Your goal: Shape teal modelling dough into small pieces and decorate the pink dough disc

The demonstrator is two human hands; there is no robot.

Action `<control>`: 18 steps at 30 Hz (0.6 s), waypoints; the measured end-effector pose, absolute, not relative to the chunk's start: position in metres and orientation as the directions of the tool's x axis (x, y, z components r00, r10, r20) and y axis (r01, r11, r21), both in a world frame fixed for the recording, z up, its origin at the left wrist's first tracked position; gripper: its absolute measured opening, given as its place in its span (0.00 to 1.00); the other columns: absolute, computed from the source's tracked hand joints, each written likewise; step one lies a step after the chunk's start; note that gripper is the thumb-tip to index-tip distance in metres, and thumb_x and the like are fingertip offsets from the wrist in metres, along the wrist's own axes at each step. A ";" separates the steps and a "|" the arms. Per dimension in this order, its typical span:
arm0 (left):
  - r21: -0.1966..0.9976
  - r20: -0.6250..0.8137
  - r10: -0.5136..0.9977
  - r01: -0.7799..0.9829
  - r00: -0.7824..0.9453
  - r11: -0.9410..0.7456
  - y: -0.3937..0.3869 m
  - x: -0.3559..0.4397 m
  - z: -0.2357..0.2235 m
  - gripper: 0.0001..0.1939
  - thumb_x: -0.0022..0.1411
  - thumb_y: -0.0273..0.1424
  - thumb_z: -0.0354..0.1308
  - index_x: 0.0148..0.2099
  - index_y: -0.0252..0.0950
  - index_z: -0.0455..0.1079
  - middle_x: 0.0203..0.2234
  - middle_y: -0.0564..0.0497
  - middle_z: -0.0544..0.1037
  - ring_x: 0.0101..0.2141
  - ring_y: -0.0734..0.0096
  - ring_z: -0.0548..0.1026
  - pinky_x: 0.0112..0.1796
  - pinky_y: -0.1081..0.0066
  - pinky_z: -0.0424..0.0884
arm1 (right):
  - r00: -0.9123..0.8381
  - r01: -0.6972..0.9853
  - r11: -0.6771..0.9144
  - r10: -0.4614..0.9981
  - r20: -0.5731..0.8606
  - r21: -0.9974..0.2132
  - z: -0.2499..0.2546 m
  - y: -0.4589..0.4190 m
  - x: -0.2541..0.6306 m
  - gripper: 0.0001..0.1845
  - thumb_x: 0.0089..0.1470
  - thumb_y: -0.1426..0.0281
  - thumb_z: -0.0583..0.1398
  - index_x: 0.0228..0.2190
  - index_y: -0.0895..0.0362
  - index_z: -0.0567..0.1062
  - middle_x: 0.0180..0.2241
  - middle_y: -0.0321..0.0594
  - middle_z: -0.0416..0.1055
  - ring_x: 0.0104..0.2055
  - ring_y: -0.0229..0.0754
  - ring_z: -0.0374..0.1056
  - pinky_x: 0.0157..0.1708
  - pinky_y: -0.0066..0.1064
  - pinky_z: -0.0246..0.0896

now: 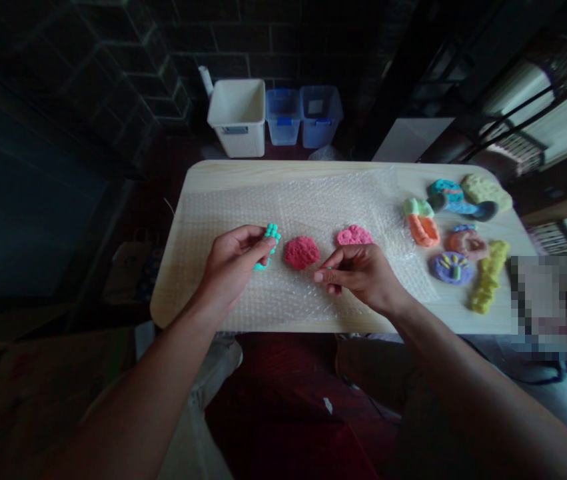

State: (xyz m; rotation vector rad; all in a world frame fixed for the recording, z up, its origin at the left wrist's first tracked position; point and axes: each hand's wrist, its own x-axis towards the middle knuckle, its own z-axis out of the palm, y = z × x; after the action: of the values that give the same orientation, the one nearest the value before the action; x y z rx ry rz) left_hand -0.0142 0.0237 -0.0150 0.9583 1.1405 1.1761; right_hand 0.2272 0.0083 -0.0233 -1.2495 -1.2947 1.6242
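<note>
My left hand (240,257) is closed on a turquoise piece of modelling clay (272,233) with a knobbly, beaded surface; its lower part shows beneath my fingers. My right hand (356,273) pinches thumb and forefinger together, with a tiny speck of green at the fingertips, too small to name. Between the hands, a flat crimson clay lump (302,253) lies on the bubble wrap (243,207). Just behind my right hand is a pink clay piece (354,235) with rounded lobes, partly covered by that hand.
Several clay shapes lie at the table's right: an orange and green one (424,230), a purple disc (452,268), a yellow strip (490,277) and a blue-grey one (468,208). Beyond the table (203,172) stand a white bin (237,123) and two blue tubs (320,120).
</note>
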 end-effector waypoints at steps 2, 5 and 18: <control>0.971 -0.155 0.988 -0.183 0.016 0.155 0.024 -0.015 -0.016 0.10 0.53 0.32 0.76 0.36 0.35 0.82 0.29 0.52 0.78 0.27 0.75 0.71 0.30 0.73 0.65 | -0.273 0.098 -0.195 0.938 -0.215 -0.976 -0.023 0.009 0.228 0.23 0.45 0.52 0.78 0.25 0.59 0.82 0.16 0.34 0.70 0.17 0.33 0.61 0.17 0.28 0.52; 0.970 -0.157 0.987 -0.186 0.017 0.158 0.024 -0.015 -0.016 0.10 0.53 0.32 0.76 0.36 0.35 0.82 0.29 0.51 0.78 0.27 0.76 0.71 0.30 0.73 0.65 | -0.345 0.146 -0.095 0.928 -0.141 -0.985 -0.025 0.010 0.228 0.26 0.57 0.49 0.71 0.28 0.60 0.83 0.20 0.37 0.73 0.22 0.34 0.65 0.23 0.29 0.60; 0.970 -0.154 0.988 -0.189 0.023 0.155 0.023 -0.015 -0.018 0.09 0.54 0.32 0.76 0.37 0.35 0.82 0.30 0.52 0.78 0.28 0.76 0.71 0.30 0.73 0.66 | -0.301 0.040 -0.215 0.929 -0.217 -0.976 -0.028 0.010 0.228 0.22 0.43 0.58 0.80 0.27 0.59 0.79 0.20 0.32 0.71 0.20 0.32 0.62 0.19 0.26 0.52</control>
State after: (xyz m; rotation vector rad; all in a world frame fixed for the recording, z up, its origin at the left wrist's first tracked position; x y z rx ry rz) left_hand -0.0150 0.0235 -0.0183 0.9602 1.1318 1.1732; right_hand 0.2277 0.0098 -0.0283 -1.2149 -1.3273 1.6031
